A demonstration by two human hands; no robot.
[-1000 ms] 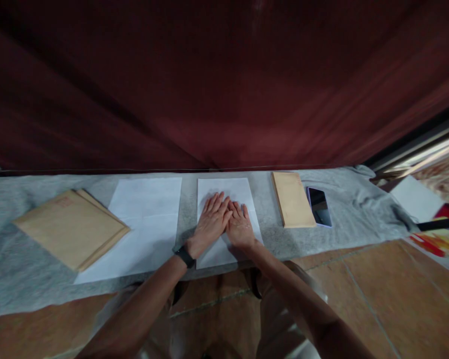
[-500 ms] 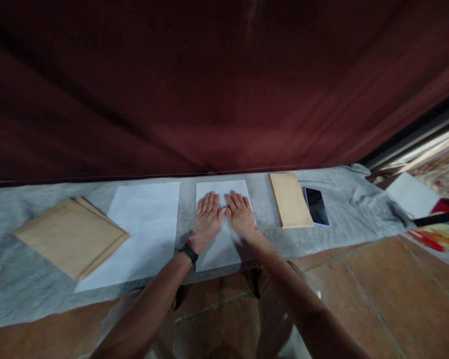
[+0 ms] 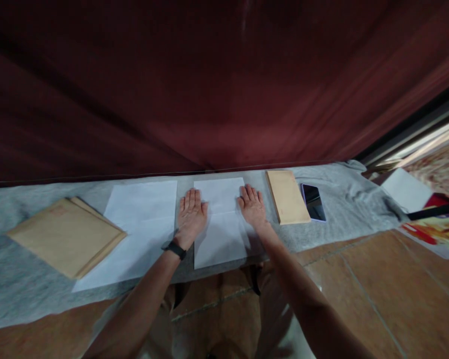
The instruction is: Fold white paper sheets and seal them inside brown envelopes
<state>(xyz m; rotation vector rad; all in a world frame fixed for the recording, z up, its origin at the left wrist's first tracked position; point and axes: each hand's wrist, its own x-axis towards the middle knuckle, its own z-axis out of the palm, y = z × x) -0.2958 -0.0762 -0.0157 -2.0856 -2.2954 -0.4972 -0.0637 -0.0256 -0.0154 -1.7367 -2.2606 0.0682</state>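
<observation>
A white sheet of paper with a faint crease across it lies in front of me on the grey cloth. My left hand rests flat at its left edge, fingers stretched and thumb over the paper, holding nothing. At the opposite edge my right hand lies flat with fingers spread, partly on the sheet and also holding nothing. Left of my left hand are more white sheets, and brown envelopes overlap their left side. A stack of brown envelopes sits right of my right hand.
A phone lies against the right envelope stack. Behind the cloth-covered surface hangs a dark red curtain. At the far right are a white box-like object and a colourful printed sheet. Brown floor tiles show below the front edge.
My hands have slid apart, the left one leftward and the right one rightward, from the middle of the sheet to its two sides. More of the paper and its crease now shows.
</observation>
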